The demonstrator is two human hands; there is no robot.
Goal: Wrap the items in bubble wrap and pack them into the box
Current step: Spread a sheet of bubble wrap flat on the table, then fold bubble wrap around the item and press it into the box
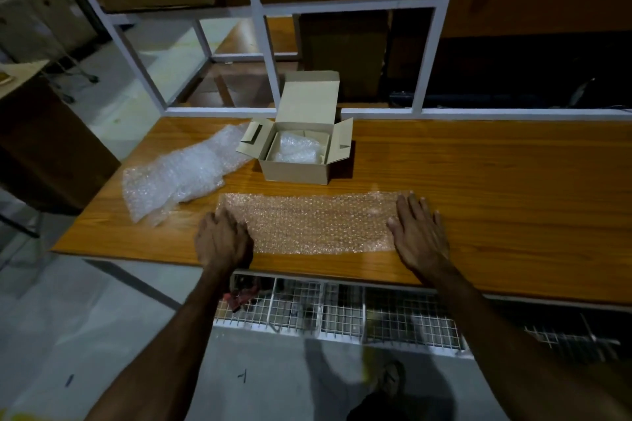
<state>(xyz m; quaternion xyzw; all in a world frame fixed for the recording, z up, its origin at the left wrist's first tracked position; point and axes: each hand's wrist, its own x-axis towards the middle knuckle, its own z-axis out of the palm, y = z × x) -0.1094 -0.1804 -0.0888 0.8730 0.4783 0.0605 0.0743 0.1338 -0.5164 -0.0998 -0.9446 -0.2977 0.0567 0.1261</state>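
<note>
Bubble wrap sheet (314, 222) is spread flat on the table (496, 181) — right hand (419, 232) pressed flat on one end, fingers straight; left hand (222, 239) curled over the other. Beyond both, the open box (297, 161) holds a wrapped bundle (295, 149).

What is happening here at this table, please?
A person is packing. Both hands are on a flat bubble wrap sheet on the wooden table: the right hand lies flat on its right end, and the left hand rests with curled fingers on its left end. Behind it, an open cardboard box already holds a wrapped bundle. Crumpled spare wrap lies to the left.
</note>
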